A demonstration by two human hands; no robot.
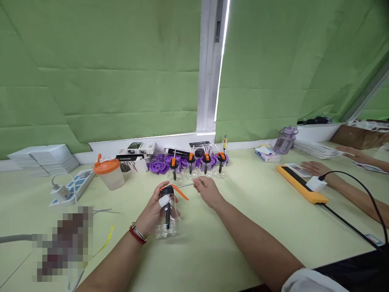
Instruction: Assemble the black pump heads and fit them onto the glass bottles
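My left hand (154, 213) is wrapped round a small clear oil can (168, 221) with a black pump top and an orange lever (180, 192); it stands on the pale green table. A white tape wraps one finger and a red band sits on the wrist. My right hand (206, 190) pinches the end of the can's thin metal spout (184, 185), which points right from the pump top. Behind them stand several finished oil cans (197, 164) in a row.
Purple plastic wheels (158, 166), small boxes (138, 156) and an orange-lidded jar (109, 172) lie at the back. A power strip (73, 186) is at left. Another person's hands (319, 168) rest at right by a yellow device (304, 184) with a black cable.
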